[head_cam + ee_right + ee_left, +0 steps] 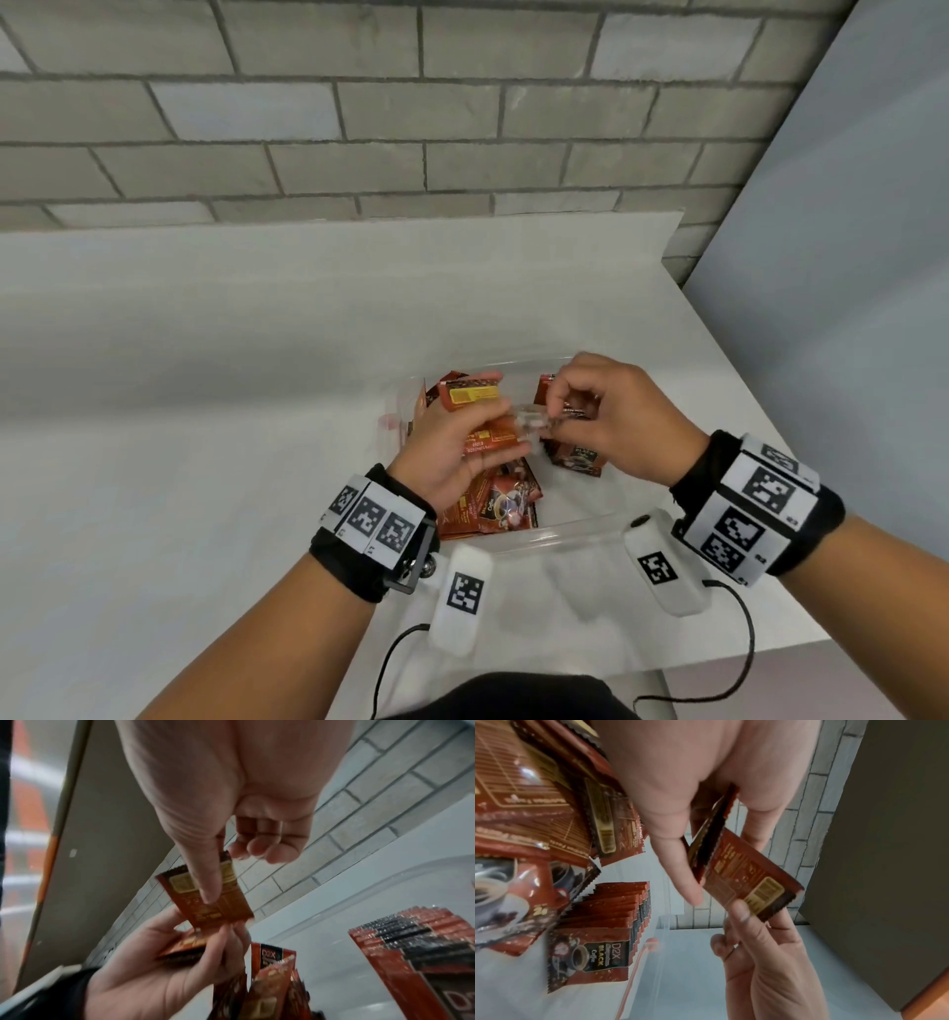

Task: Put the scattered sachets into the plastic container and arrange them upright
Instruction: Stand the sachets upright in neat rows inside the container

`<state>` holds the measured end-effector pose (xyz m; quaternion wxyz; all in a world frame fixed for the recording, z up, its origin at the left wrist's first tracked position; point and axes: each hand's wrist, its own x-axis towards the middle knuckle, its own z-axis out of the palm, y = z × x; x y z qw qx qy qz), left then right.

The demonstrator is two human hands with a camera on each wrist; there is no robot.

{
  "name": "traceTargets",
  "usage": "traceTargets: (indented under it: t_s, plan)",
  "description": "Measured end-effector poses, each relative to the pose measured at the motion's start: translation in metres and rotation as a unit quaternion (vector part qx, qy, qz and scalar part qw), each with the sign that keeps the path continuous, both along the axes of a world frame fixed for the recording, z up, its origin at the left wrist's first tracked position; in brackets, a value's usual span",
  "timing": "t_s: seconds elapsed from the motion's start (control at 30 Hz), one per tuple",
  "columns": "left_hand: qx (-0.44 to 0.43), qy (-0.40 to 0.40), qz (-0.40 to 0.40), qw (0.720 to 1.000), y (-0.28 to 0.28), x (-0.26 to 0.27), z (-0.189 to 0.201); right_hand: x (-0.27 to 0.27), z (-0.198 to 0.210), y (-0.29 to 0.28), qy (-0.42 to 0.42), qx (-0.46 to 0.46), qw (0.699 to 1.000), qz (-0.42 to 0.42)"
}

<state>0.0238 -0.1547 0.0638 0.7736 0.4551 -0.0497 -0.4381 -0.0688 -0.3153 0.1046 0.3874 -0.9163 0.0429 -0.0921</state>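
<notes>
White table (205, 411) across the middle of the frame, against a grey brick wall, clear plastic container (565, 532) resting on it at lower centre right

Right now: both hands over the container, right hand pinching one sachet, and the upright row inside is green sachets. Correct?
Only the colour is wrong: the upright row is red-brown sachets, as the left wrist view shows. Both hands are over the container; the right hand pinches one sachet.

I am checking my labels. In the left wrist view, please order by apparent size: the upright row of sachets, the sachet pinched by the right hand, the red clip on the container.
1. upright row of sachets
2. pinched sachet, though it is nearer the camera
3. red clip
</notes>
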Motion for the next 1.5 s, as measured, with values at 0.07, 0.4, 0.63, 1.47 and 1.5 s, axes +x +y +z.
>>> traceTargets:
  t_s: [0.07,0.4,0.63,1.47,1.5]
  plan:
    - [-0.009,-0.021,0.013,1.000,0.000,-0.001,-0.001,-0.003,-0.004,0.001,0.029,-0.030,0.998,0.036]
    - [-0.004,-0.096,-0.010,0.995,0.000,-0.004,0.002,0.000,-0.001,0.000,0.078,0.071,0.994,-0.031]
    - [0.012,-0.097,-0.033,0.995,-0.002,-0.004,0.001,0.005,-0.003,-0.004,0.070,0.092,0.992,-0.054]
    - [0.013,-0.038,0.009,0.999,0.011,0.005,-0.005,0.014,-0.038,-0.039,0.349,-0.386,0.853,0.052]
    - [0.013,-0.038,0.011,0.999,0.012,0.006,-0.005,0.015,-0.038,-0.039,0.346,-0.396,0.849,0.053]
